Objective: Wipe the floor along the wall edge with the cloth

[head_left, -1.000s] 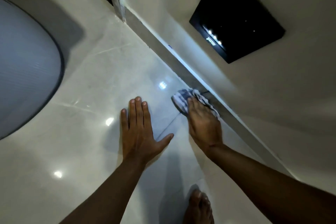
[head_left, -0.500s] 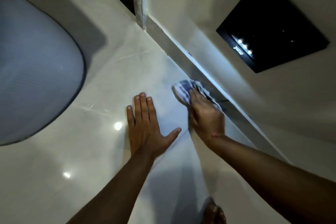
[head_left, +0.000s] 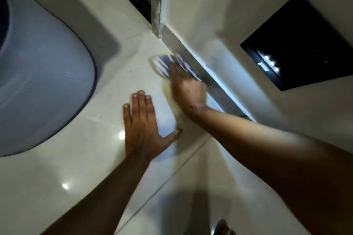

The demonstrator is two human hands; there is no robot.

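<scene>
A crumpled blue-and-white cloth [head_left: 164, 64] lies on the glossy cream floor tiles [head_left: 107, 101], right against the grey skirting [head_left: 193, 59] at the foot of the wall. My right hand [head_left: 186, 87] presses down on the cloth, fingers covering its near part; hand and cloth are motion-blurred. My left hand [head_left: 142, 126] rests flat on the tiles nearer to me, fingers spread, holding nothing.
A large rounded white-grey object [head_left: 42, 74] stands on the floor at the left. On the wall at the right hangs a black panel [head_left: 299, 42] with small lights. Past the wall corner [head_left: 159, 5] is a dark opening. My foot [head_left: 222, 228] shows at the bottom edge.
My right hand has slid the cloth along the skirting away from me, toward the wall corner. The left hand stays planted on the tiles, and the view has shifted forward.
</scene>
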